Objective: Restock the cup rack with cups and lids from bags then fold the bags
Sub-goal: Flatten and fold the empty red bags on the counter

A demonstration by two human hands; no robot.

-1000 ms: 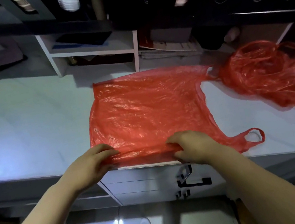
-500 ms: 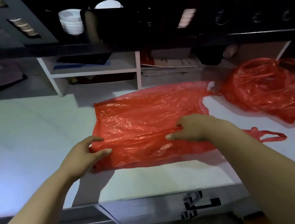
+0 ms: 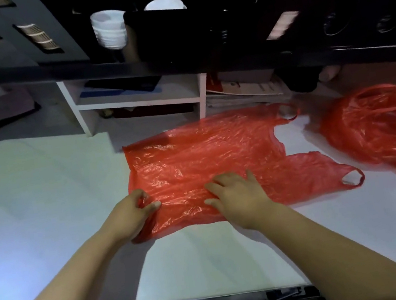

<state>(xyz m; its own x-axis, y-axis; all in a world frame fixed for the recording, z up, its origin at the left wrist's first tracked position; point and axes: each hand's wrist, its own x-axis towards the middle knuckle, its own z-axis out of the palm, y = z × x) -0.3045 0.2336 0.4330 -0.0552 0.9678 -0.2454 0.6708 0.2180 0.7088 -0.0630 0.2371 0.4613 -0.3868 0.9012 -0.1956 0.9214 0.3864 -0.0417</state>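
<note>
Two bare hands rest on a flattened red plastic carrier bag [image 3: 206, 159] that lies on a pale, smooth counter [image 3: 42, 203], about mid-way between its near and far edges. The left hand [image 3: 134, 214] is at the bag's near-left corner; its curled fingers [image 3: 139, 195] and thumb pinch a bunched fold of the thin film. The right hand [image 3: 238, 195] lies palm down on the near part of the bag, fingers [image 3: 214, 186] straight, spread and pointing left, pressing the film flat.

The bag's long axis runs left to right. Its closed bottom edge faces left, and its two loop handles point right: the far handle [image 3: 273, 116] and the near handle [image 3: 328, 174]. The plastic is glossy, translucent and finely wrinkled.

A crumpled red plastic bag [image 3: 384, 132] sits in a loose heap further right, apart from the first. Beyond the counter, a stack of white cups [image 3: 109, 30] stands in a dark rack [image 3: 59, 28], above a white shelf unit [image 3: 138, 102].
</note>
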